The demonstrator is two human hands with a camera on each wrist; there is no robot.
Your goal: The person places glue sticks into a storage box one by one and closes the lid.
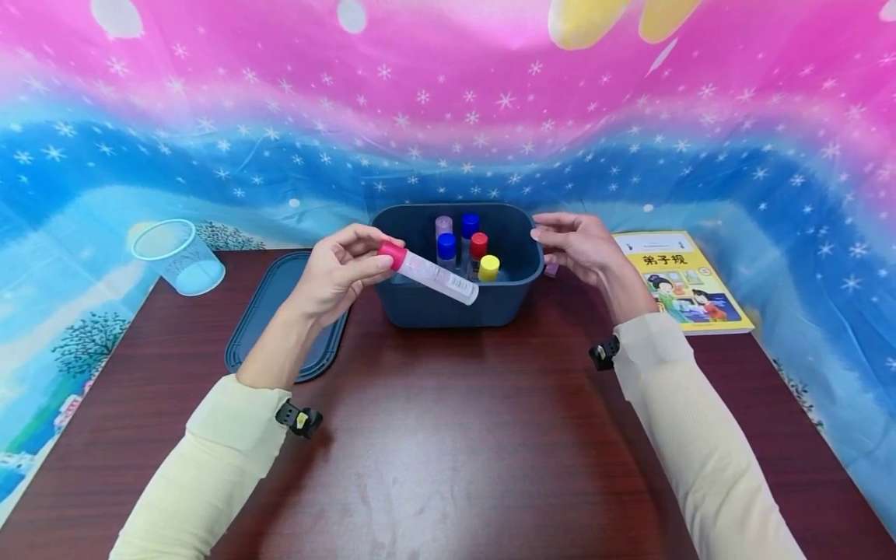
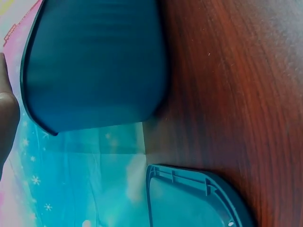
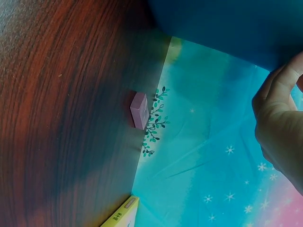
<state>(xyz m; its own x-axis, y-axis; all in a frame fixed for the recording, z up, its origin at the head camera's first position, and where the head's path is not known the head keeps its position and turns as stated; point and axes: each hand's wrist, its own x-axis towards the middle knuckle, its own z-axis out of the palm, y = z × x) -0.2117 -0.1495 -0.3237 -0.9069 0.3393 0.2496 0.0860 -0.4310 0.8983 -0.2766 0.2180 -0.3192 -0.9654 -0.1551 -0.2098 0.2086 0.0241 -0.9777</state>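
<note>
A clear tube with a pink-red cap [image 1: 432, 274] sits just left of the frame's centre in the head view, held nearly level and tilted so its capless end dips toward the lower right, over the front rim of the dark blue bin [image 1: 521, 292]. The left hand [image 1: 341, 271] pinches it at the cap end between thumb and fingertips, a hold that leaves the printed body of the tube free and readable. The right hand [image 1: 582, 246] hovers at the bin's right rim with fingers loosely spread and nothing in it; whether the fingertips touch the rim I cannot tell, though the right wrist view shows them very close to the blue wall, as if to steady the bin. Inside the bin stand more tubes upright, capped blue [image 1: 470, 225], blue again [image 1: 446, 246], red [image 1: 479, 244], yellow [image 1: 488, 267] and pale lilac [image 1: 443, 225], packed near the middle so they prop one another. The bin's lid [image 1: 260, 311] lies flat on the table [image 1: 448, 435] to the left, partly under the left forearm. Farther left, at the table's edge, a clear cup [image 1: 178, 255] lies tipped. A small pink block [image 3: 139, 110] rests by the bin's right side, and a yellow picture book [image 1: 682, 280] lies at the right.
</note>
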